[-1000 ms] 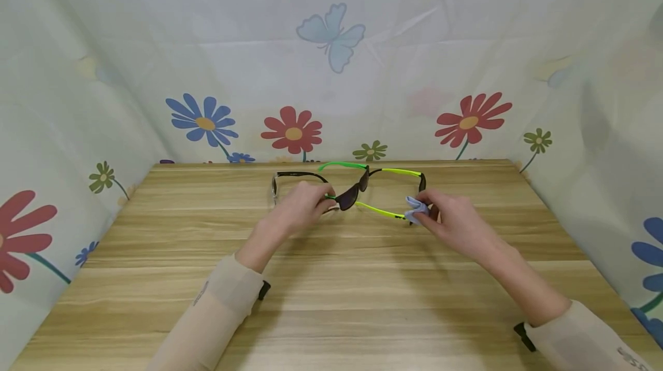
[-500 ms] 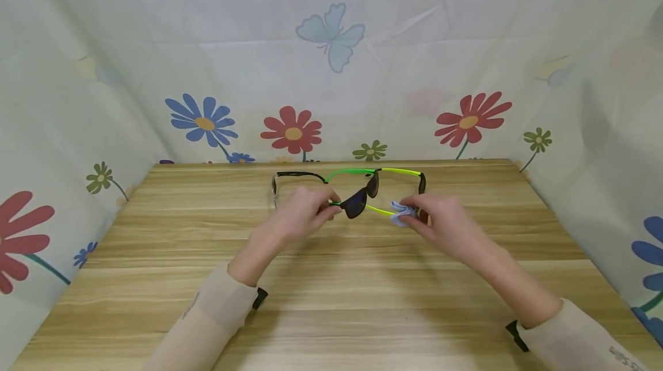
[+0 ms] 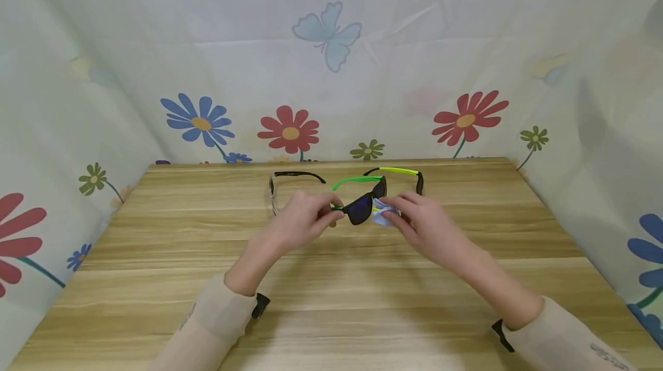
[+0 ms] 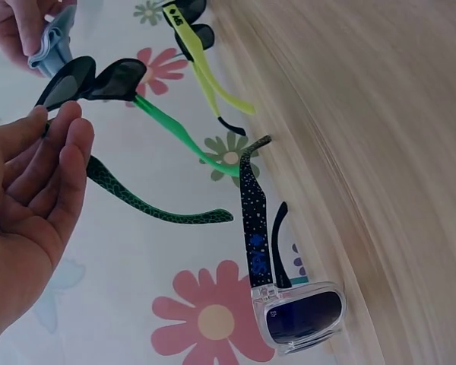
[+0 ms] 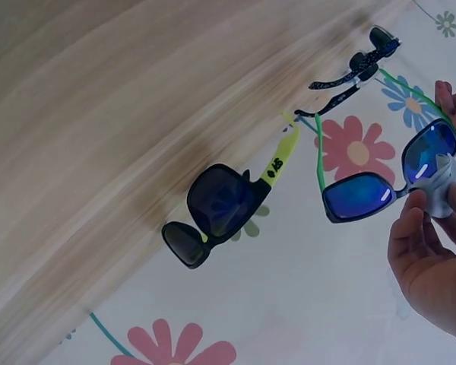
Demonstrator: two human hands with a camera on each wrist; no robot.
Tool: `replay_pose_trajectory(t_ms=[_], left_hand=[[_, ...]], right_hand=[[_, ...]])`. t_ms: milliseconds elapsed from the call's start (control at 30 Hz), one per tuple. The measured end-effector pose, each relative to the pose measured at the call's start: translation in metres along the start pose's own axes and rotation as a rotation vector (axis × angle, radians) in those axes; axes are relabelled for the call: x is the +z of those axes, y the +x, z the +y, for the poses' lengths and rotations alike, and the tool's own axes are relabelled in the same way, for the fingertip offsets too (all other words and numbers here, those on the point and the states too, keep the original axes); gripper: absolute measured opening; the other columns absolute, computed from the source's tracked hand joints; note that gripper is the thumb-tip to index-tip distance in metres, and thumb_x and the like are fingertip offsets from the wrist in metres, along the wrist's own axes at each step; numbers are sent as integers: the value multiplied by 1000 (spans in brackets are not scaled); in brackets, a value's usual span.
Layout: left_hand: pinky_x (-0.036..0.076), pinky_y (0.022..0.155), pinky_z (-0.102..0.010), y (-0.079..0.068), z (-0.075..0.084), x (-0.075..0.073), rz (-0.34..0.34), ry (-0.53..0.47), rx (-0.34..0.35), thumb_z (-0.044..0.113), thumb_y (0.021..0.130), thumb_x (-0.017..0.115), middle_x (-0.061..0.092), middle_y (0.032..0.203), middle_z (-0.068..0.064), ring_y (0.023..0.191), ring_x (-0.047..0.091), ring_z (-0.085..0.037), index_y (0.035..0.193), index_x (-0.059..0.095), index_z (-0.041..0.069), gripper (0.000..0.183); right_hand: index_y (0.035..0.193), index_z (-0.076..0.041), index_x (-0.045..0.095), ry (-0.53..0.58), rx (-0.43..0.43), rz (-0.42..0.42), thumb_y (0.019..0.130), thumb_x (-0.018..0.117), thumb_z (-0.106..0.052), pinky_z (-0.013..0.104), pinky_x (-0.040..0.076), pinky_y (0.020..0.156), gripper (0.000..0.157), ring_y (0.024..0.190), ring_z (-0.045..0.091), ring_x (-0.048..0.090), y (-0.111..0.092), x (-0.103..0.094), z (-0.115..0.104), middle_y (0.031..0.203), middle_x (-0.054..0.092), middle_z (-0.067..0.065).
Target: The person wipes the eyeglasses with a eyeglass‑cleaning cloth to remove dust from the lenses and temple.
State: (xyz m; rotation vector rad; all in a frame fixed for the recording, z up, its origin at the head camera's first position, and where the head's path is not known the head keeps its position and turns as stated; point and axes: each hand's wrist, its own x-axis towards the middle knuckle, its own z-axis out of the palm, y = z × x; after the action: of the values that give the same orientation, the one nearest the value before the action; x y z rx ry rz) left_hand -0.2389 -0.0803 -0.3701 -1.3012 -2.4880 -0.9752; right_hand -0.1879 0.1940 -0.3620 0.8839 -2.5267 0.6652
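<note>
1. The left hand (image 3: 297,218) pinches the green-armed sunglasses (image 3: 361,210) between thumb and fingertips, the gap between them closed down to the frame's thickness.
2. That grip sits at the left, near end of the sunglasses, by the hinge; both lenses extend from it to the right and farther away, held above the wooden table (image 3: 331,313).
3. The lens faces look towards the right, shining blue in the right wrist view, and the unfolded arms reach back to the left.
4. The right hand (image 3: 432,224) pinches a folded pale blue cloth (image 3: 382,214) between thumb and fingers.
5. The cloth is just right of the near lens; in the right wrist view it overlaps part of that lens beside the bridge. How firmly it presses, I cannot tell.
6. Far right of the grip, yellow-armed sunglasses (image 5: 226,199) rest on the table, arms pointing left, partly hidden by the right hand in the head view.
7. Left of the grip, clear-framed sunglasses (image 4: 300,315) rest with their dark arms pointing right, partly behind the left hand in the head view.
8. Beyond the table's far edge hangs a pale flowered backdrop (image 3: 233,60); both forearms wear beige sleeves (image 3: 228,308).
</note>
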Motion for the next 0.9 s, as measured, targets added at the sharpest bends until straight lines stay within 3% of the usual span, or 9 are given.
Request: replay_pose_trajectory(t_ms=[200,367,600,900], left_hand=[[45,50,-22,-2,2,-1,0,-17,-23,9,98,71,68,71,7,53,52,1,104,70,4,7],[43,49,-22,-3,3,-2,-2,-27,-33,9,98,72,66,70,10,52,51,0,105,70,4,9],[42,49,-21,-4,6,-2,-8,-22,-37,11,99,70,63,68,12,51,49,0,106,70,4,10],[42,49,-22,-5,12,-3,-4,-14,-28,12,99,70,61,67,9,52,48,-1,105,70,5,9]], right_hand=[[124,0,65,50,-9,8,94,76,-7,24,48,57,32,69,9,54,2,7,-8,99,63,4],[114,-3,62,91,-14,20,89,81,-6,24,50,57,31,71,9,57,6,11,-13,97,66,4],[107,-3,67,114,-126,91,83,83,3,25,51,55,29,67,10,55,6,21,-17,93,62,3],[109,-1,72,133,-223,110,84,83,1,26,53,58,27,74,12,59,10,26,-23,103,64,7]])
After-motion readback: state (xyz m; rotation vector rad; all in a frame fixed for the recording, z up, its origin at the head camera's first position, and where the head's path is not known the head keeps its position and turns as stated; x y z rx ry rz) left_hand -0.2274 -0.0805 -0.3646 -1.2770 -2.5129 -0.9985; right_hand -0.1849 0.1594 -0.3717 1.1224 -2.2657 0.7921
